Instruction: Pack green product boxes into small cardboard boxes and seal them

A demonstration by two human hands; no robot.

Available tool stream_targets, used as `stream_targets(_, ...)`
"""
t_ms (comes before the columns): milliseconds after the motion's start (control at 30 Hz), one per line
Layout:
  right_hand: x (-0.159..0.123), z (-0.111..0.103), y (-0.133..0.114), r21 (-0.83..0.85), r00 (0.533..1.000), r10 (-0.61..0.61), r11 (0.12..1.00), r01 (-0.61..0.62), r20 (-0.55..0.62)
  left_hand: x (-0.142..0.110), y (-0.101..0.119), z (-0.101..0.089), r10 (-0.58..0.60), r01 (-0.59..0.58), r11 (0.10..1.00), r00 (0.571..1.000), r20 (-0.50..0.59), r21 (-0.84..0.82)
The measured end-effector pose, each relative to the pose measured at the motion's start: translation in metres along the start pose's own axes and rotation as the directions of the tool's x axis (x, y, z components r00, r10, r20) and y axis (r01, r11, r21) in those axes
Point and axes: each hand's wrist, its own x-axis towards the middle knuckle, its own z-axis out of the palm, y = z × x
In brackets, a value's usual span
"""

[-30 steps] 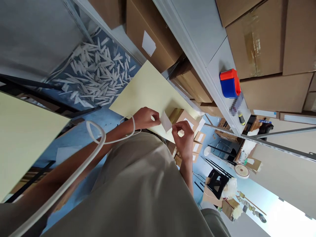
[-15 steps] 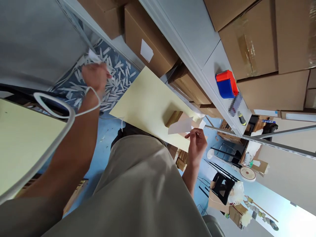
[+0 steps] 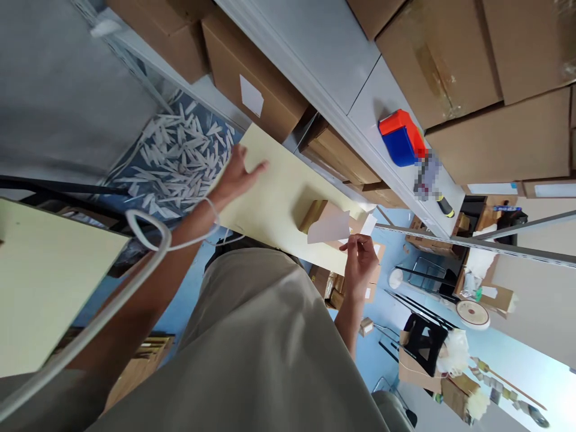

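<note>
My left hand (image 3: 236,177) is over the left end of a cream tabletop (image 3: 261,186), its fingers spread and nothing in them. Beyond it lies a heap of crumpled white paper strips (image 3: 180,156) on the blue floor. A blurred white scrap (image 3: 105,27) shows at the upper left, by a metal post. At the right end of the tabletop, my right hand (image 3: 360,258) pinches a sheet of white paper (image 3: 330,229) by its edge. The sheet partly hides a small cardboard box (image 3: 317,215) behind it.
A white cord (image 3: 148,240) crosses in front of my left forearm. Cardboard boxes (image 3: 252,72) line the shelf behind the tabletop. A red and blue tool (image 3: 402,138) and a yellow-black handle (image 3: 444,206) lie on the upper shelf (image 3: 360,96). Another cream tabletop (image 3: 49,282) is at left.
My left hand has come back from above the paper strips to the tabletop and opened. The white scrap it held is now away from it, at upper left. My right hand keeps the sheet.
</note>
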Motion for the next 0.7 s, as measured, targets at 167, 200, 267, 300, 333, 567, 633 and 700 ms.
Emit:
stream_targets(167,0.006,-0.010,0.020,-0.147,0.985,-0.140,0.981,0.125,-0.097,-0.106,0.061,0.094,-0.179,0.294,0.945,0.830,0.529,-0.142)
stream_targets(200,0.006,-0.011,0.023,-0.168,0.979,-0.178,0.973,0.160,-0.098,-0.122,0.071,0.107,-0.194,0.335,0.931,0.792,0.578,-0.147)
stream_targets(267,0.004,-0.012,0.031,-0.181,0.971,-0.233,0.959,0.219,-0.062,-0.146,0.085,0.128,-0.235,0.408,0.900,0.749,0.619,-0.153)
stream_targets(300,0.001,-0.012,0.035,-0.171,0.969,-0.247,0.956,0.238,-0.030,-0.155,0.090,0.136,-0.254,0.435,0.886,0.744,0.618,-0.159)
stream_targets(333,-0.002,-0.011,0.039,-0.154,0.967,-0.255,0.955,0.252,0.002,-0.161,0.092,0.143,-0.274,0.456,0.875,0.743,0.611,-0.162)
stream_targets(567,-0.022,-0.011,0.067,-0.062,0.946,-0.154,0.982,0.179,0.285,-0.178,0.082,0.163,-0.342,0.373,0.928,0.823,0.454,0.022)
stream_targets(633,-0.020,-0.017,0.079,-0.012,0.937,-0.121,0.991,0.133,0.328,-0.177,0.078,0.167,-0.364,0.379,0.924,0.839,0.405,0.046)
stream_targets(700,-0.012,-0.027,0.096,0.035,0.957,-0.074,0.997,0.067,0.280,-0.177,0.076,0.171,-0.384,0.394,0.918,0.845,0.373,0.053)
